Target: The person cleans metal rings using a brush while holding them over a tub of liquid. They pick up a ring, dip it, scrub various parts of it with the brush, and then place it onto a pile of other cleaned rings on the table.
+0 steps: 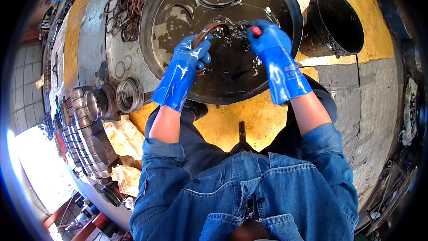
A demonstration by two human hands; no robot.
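Observation:
Both of my hands wear long blue rubber gloves over a wide, dark round basin (148, 49) of murky liquid. My left hand (189, 53) is closed around a brown, wet metal ring (208, 28), held tilted over the basin, its near part hidden by the glove. My right hand (272, 40) grips a tool with a red handle end (256, 30); its working end is lost in splashing liquid and cannot be made out. The liquid is stirred up between the hands. At the basin's far side lies a larger thin ring (221, 6), partly in the liquid.
A heap of rusty rings (133, 4) lies left of the basin. Nearer are a stack of silvery rings (129, 94), rows of metal cylinders (82, 127) and crumpled brown paper (124, 136). A tilted black bucket (312, 35) stands at the right on the yellow and grey floor.

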